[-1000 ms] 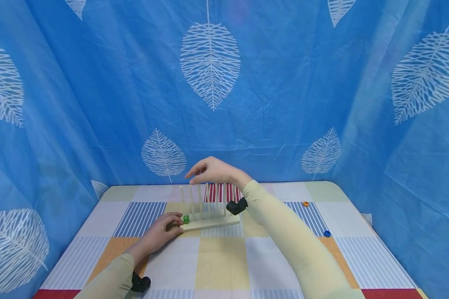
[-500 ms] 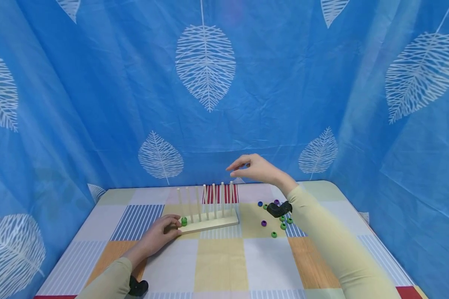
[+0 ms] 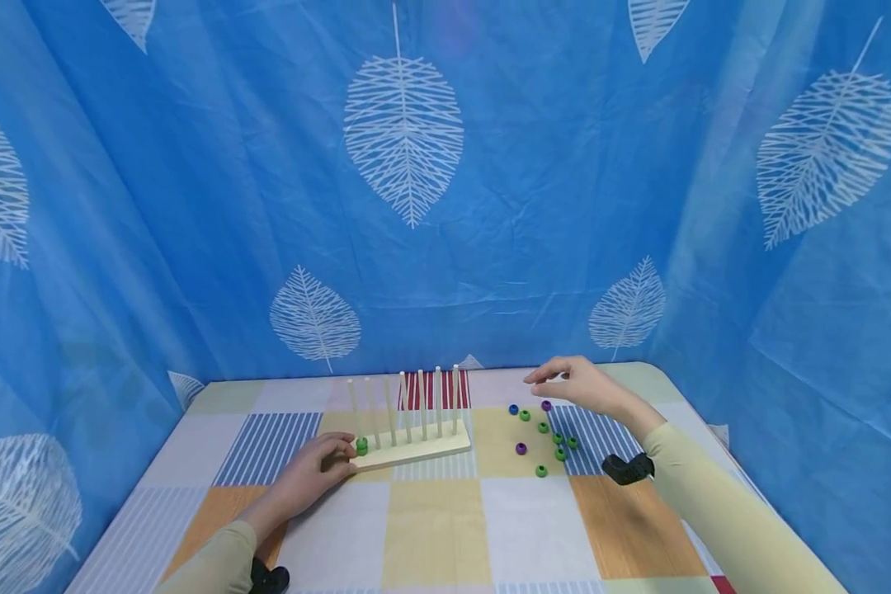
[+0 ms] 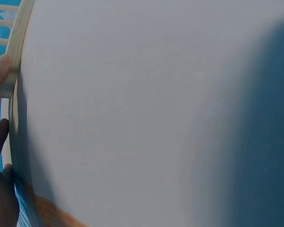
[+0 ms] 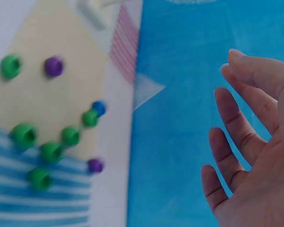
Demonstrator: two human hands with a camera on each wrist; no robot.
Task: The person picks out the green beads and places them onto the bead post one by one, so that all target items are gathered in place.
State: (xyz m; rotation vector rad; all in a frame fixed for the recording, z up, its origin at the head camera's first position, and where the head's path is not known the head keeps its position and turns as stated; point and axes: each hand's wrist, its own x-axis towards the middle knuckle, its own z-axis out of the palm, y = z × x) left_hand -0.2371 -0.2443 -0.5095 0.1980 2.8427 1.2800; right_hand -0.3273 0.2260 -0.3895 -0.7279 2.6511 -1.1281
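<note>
A pale wooden peg board [image 3: 416, 450] with a row of upright pegs stands on the table, slightly angled. Green beads [image 3: 361, 446] are stacked at the foot of its leftmost peg. My left hand [image 3: 308, 472] holds the board's left end, its thumb [image 4: 0, 70] against the board's edge in the left wrist view. Above the far right of the table hovers my right hand [image 3: 582, 386], fingers loosely bent and nothing between them. Below and left of it lie loose beads: several green ones [image 3: 541, 471], two purple ones [image 5: 53, 66] and a blue one [image 3: 514, 409].
A checked, patchwork-patterned cloth [image 3: 438, 528] covers the table. Blue curtain [image 3: 490, 206] with white leaf prints hangs behind it and along both sides. Black wrist straps [image 3: 628, 469] sit on both forearms.
My right hand has moved right from above the left pegs, past the board, then down towards the loose beads. The left hand stays at the board's end. The view has shifted slightly.
</note>
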